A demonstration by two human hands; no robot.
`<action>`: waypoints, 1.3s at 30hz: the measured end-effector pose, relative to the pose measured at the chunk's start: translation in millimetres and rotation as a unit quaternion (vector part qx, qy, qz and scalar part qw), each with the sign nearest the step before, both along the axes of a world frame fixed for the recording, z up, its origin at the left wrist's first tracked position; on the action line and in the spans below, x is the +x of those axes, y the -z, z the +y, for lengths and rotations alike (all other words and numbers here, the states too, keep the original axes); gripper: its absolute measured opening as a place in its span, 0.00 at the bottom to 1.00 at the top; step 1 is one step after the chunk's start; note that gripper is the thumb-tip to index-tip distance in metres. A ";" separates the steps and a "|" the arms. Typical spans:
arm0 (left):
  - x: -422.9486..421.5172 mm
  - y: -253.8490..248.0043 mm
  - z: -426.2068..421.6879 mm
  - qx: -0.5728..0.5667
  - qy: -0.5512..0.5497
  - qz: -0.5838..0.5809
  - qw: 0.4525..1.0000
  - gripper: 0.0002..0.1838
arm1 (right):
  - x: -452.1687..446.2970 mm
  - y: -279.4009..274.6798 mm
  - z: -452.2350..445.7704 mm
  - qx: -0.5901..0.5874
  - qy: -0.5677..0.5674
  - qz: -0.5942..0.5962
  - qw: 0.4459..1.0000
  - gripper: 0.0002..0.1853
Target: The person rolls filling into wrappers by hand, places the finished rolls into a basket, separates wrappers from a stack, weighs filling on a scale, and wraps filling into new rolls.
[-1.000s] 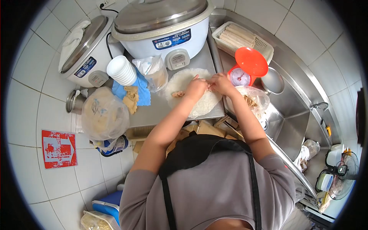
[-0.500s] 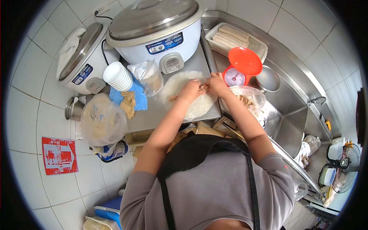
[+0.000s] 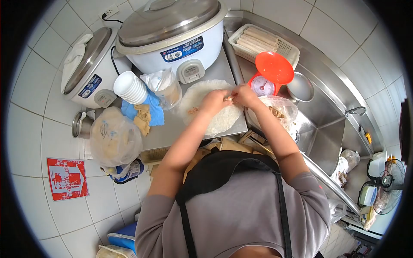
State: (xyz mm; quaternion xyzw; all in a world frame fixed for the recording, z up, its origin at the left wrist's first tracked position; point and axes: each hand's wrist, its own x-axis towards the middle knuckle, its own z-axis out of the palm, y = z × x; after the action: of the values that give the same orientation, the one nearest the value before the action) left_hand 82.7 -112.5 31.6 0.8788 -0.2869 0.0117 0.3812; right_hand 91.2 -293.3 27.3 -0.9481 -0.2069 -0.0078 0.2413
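A stack of thin, round white wrapper sheets (image 3: 221,122) lies on the steel counter. Over its upper right part, my left hand (image 3: 215,102) and my right hand (image 3: 244,96) meet with bent fingers, pinching bits of brown shredded filling (image 3: 228,99). More of this filling (image 3: 193,110) rests on the left side of the top sheet. Just right of my hands stands a red kitchen scale (image 3: 263,86), and below it an open plastic bag (image 3: 284,105) holds brown filling. My fingertips are partly hidden.
Behind are a large rice cooker (image 3: 180,38) and a smaller rice cooker (image 3: 92,73). Stacked white cups (image 3: 130,87), a blue cloth (image 3: 155,112) and plastic bags sit left. A basket of pale rolls (image 3: 234,39), a metal bowl (image 3: 303,88) and a sink (image 3: 329,137) are right.
Both hands stay over the upper right of the wrappers, with small finger movements at the filling. Less filling shows between them now. The view has shifted slightly.
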 end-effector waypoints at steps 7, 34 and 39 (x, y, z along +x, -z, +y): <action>2.4 14.6 -6.7 0.054 -0.033 -0.053 0.997 0.13 | 3.4 7.0 -14.7 0.119 -0.074 -0.043 0.989 0.11; 2.3 15.3 39.7 0.068 0.016 -0.030 0.997 0.17 | -4.4 -9.2 -0.5 -0.147 -0.045 -0.036 0.987 0.11; -5.4 11.4 49.5 0.034 -0.006 -0.019 0.999 0.16 | -5.4 5.3 15.0 -0.049 -0.074 -0.045 0.995 0.17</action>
State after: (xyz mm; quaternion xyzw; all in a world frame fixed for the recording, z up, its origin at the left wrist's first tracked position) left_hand 77.4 -63.0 20.2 0.8926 -0.2889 0.0210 0.3454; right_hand 85.8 -278.3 22.0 -0.9395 -0.2875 -0.0226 0.1849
